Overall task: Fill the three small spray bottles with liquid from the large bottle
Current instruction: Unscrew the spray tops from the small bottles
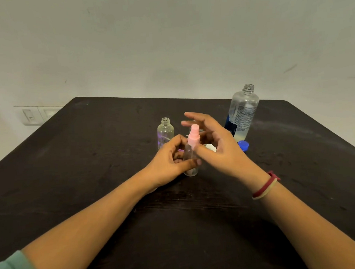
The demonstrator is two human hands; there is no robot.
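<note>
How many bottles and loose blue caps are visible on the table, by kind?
Small bottles: 2, open bottle and pink-topped bottle
Large bottle: 1
Blue cap: 1
Total: 4
More may hide behind the right hand.

Plain off-white wall (166,41) fills the upper half of the view, w/ faint scuffs and a short dark streak (290,68) at upper right; lighting soft and even. White switch plate (38,114) sits low on the wall at left, partly cut off by the table edge. Dark matte table (91,160) w/ rounded far corners spans the fgd., its top dusty and smudged.
</note>
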